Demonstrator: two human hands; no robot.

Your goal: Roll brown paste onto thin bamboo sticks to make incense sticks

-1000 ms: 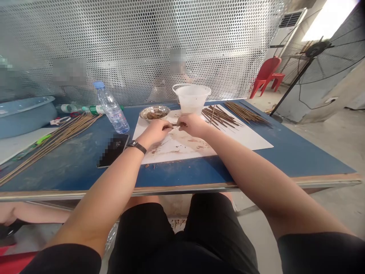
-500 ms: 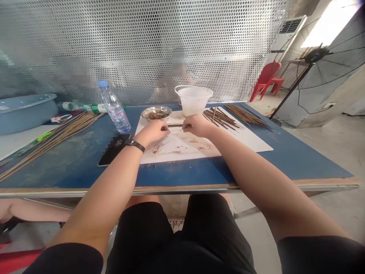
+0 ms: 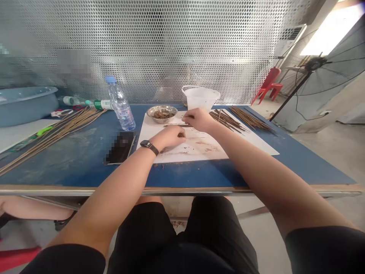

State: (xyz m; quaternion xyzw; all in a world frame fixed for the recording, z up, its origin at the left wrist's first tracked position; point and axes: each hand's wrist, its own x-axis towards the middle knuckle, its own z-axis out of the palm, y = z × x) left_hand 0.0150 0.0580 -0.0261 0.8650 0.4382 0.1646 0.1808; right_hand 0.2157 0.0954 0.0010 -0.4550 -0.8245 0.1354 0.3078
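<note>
My left hand [image 3: 172, 136] is closed over the white board [image 3: 256, 146], pinching a thin bare stick [image 3: 196, 137] that points to the right. Farther back, my right hand [image 3: 198, 118] has its fingers pinched together beside a brown coated stick [image 3: 178, 125]; whether they grip it is hidden. Just behind my hands stands a metal bowl [image 3: 162, 108] with brown clumpy material [image 3: 163, 114] inside. A white translucent bucket [image 3: 201, 98] is behind my right hand. Several brown coated sticks [image 3: 229, 121] lie on the board to the right.
Thin sticks [image 3: 252, 118] lie in a bundle at the table's back right, and long sticks [image 3: 62, 131] at left. A water bottle [image 3: 122, 106], a tablet-like device [image 3: 119, 148] and a blue basin [image 3: 27, 106] stand left. A perforated metal panel [image 3: 137, 45] closes the back.
My hands, earlier both on the brown stick, have separated. My left hand has come nearer and right with a thin stick; my right hand is farther back. The view has shifted slightly.
</note>
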